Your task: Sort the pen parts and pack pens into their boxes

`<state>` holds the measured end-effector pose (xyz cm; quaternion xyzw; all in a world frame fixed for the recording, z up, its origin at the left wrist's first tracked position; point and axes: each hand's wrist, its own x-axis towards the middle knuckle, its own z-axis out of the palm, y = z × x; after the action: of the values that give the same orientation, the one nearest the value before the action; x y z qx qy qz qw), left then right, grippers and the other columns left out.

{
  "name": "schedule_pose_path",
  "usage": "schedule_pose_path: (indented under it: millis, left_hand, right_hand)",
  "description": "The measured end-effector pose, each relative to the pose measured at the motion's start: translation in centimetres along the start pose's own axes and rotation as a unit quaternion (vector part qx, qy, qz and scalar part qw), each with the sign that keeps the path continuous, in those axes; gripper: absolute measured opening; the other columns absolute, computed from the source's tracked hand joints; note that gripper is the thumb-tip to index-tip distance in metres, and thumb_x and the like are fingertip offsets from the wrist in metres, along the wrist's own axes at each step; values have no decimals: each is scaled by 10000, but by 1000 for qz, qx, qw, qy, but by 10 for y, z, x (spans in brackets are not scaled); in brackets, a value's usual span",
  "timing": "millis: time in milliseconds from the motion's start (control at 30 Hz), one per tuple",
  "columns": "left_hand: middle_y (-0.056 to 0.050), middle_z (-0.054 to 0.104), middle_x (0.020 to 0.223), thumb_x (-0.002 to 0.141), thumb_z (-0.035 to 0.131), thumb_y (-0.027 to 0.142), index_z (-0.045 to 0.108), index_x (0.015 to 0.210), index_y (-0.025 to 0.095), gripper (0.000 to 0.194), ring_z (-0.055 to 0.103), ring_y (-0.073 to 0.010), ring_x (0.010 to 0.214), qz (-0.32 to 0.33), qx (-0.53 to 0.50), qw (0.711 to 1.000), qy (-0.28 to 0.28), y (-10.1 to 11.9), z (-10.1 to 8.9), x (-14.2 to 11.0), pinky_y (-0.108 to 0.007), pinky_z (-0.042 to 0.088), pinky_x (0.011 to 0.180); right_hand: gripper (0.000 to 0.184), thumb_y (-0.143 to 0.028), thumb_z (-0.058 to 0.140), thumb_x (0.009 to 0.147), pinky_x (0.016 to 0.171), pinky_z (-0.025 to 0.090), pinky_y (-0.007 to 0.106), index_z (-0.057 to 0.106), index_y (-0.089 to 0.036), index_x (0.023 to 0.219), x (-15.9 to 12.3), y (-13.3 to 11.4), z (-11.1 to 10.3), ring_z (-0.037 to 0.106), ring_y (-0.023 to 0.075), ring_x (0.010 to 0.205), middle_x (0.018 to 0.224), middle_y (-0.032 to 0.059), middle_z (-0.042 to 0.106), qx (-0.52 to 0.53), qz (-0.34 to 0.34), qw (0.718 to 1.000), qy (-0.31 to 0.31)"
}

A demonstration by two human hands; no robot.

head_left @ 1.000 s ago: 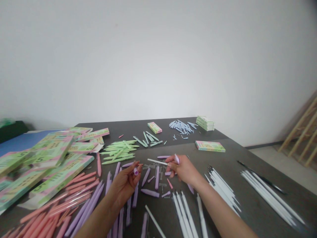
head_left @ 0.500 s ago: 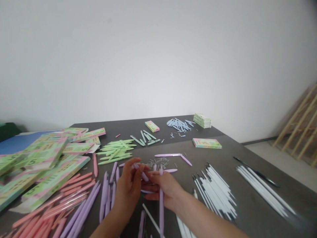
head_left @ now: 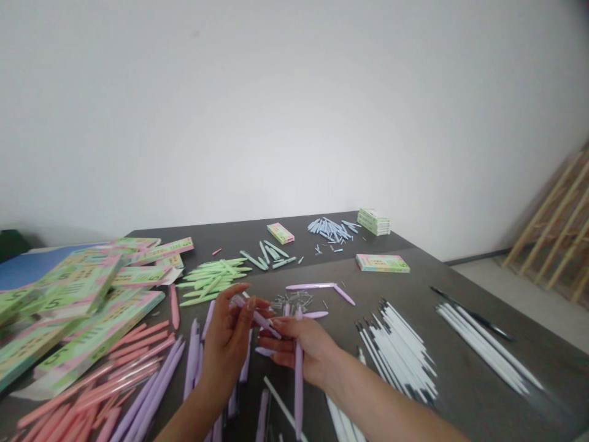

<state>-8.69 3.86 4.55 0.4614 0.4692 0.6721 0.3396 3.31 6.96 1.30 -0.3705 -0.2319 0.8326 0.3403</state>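
Observation:
My left hand point(head_left: 229, 334) is closed around a purple pen barrel point(head_left: 263, 320) slanting down to the right. My right hand point(head_left: 304, 344) pinches near that barrel's lower end with thumb and fingers. A second purple pen barrel point(head_left: 299, 390) stands lengthwise across my right palm, seemingly held there; its exact grip is partly hidden. Behind the hands lie small metal pen parts point(head_left: 294, 301) in a loose heap. Several more purple barrels point(head_left: 191, 359) lie left of my left hand, and a white refill point(head_left: 281, 402) rests below the hands.
Left are pink barrels point(head_left: 87, 393), green barrels point(head_left: 214, 279) and flattened pen boxes point(head_left: 92, 337). White refills point(head_left: 400, 350) fan out on the right, with more point(head_left: 483, 347) beyond. Blue pen parts point(head_left: 332, 229), a stack of boxes point(head_left: 373, 221) and a single box point(head_left: 383, 263) stand farther back.
My left hand has shifted slightly left, and the barrel between my hands now shows more of its length. My right hand stays nearly in place with the upright purple barrel.

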Motion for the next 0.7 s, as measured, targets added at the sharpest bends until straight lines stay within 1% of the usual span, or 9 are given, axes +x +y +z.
schedule_pose_path:
  millis: [133,267,400,500,567,700]
  left_hand:
    - [-10,685,733,694,659,302,499,981,228,337,671,-205,664,-42,-35,998,16,-4,-3,3,-290,534,577]
    - [13,688,737,737,615,325,488,972,247,278,672,-193,674,-86,-93,991,33,-7,-7,9,-300,539,577]
    - [0,689,691,745,599,235,507,897,220,179,671,-189,638,-145,-163,974,56,-13,-12,16,-296,541,537]
    - [-24,682,652,771,537,148,509,803,184,56,662,-175,600,-187,-194,961,65,-19,-14,19,-276,536,488]
    - [-32,678,648,784,501,112,506,771,172,61,657,-166,589,-201,-200,957,61,-22,-14,19,-279,538,477]
    - [-35,673,660,786,492,88,526,791,161,80,651,-156,585,-217,-212,951,49,-23,-10,17,-280,544,489]
  right_hand:
    - [134,-156,556,796,405,489,175,581,-99,915,1,0,-1,675,151,636,817,80,686,5,-2,1000,2]
    - [123,-152,564,789,389,478,164,585,-83,888,0,-1,-1,670,142,597,765,81,686,8,-6,1000,7]
    - [121,-147,576,778,381,470,156,583,-78,877,-3,-5,1,665,136,573,746,84,689,9,-17,1000,12]
    - [122,-143,582,772,379,474,165,576,-82,878,-6,-8,2,664,141,560,715,74,686,10,-25,1000,16]
    - [112,-136,580,771,374,471,164,576,-83,870,-7,-9,3,664,143,560,699,68,684,10,-31,999,19]
    - [119,-135,603,746,393,479,174,589,-85,852,-8,-10,3,668,147,572,740,81,695,11,-43,999,31]
